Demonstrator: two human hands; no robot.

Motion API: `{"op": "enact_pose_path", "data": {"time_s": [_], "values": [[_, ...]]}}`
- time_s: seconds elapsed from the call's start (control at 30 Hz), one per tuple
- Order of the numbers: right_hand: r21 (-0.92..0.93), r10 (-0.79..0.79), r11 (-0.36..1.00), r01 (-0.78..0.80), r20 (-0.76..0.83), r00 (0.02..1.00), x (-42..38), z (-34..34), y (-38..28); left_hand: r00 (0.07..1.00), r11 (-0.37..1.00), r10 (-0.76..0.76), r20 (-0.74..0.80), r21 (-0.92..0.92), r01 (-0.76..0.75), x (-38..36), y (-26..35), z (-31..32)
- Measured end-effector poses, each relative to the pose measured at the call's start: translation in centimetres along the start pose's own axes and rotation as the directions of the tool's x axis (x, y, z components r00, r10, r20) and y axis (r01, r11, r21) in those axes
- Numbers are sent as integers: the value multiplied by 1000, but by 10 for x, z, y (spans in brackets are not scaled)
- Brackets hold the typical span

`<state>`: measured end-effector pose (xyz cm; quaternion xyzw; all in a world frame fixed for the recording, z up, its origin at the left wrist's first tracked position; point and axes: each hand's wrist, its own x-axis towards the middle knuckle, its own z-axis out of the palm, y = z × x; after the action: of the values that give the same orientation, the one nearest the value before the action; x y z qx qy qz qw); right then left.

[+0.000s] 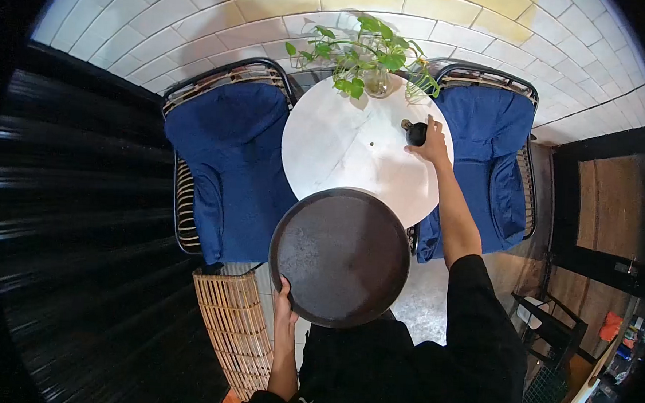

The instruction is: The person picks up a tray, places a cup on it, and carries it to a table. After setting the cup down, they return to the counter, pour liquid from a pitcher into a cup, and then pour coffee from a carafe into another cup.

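A round dark tray (pixel 341 257) is held by my left hand (pixel 284 302), whose fingers grip its lower left rim. Nothing stands on the tray, and it overlaps the near edge of a round white marble table (pixel 325 143). Over the table's right side, my right hand (pixel 433 143) has its fingers wrapped round a small black round object (pixel 416 134). A small brownish thing (pixel 406 123) shows just left of that object. One tiny dark speck (pixel 371 144) lies near the middle of the tabletop.
A glass vase (pixel 377 82) with a leafy green plant (pixel 374 54) stands at the table's back edge by the tiled wall. Chairs with blue cushions flank the table, one left (pixel 243 175) and one right (pixel 477 166). A slatted wicker piece (pixel 232 328) is at lower left.
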<state>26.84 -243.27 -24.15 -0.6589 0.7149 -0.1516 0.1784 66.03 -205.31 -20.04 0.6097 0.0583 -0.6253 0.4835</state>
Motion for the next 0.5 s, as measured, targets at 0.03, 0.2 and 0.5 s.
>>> {"op": "enact_pose_path", "data": {"time_s": [0.03, 0.2, 0.5], "values": [[6, 5, 1000, -5, -93, 996, -7, -6, -9, 1000, 1000, 7, 0, -9, -7, -3, -1, -1], [360, -194, 904, 228, -130, 972, -60, 4, -46, 989, 979, 127, 73, -171, -113, -22, -7, -10], [677, -466, 537, -504, 735, 492, -234, -26, -197, 925, 844, 355, -133, -380, -378, -136, -49, -74]]}}
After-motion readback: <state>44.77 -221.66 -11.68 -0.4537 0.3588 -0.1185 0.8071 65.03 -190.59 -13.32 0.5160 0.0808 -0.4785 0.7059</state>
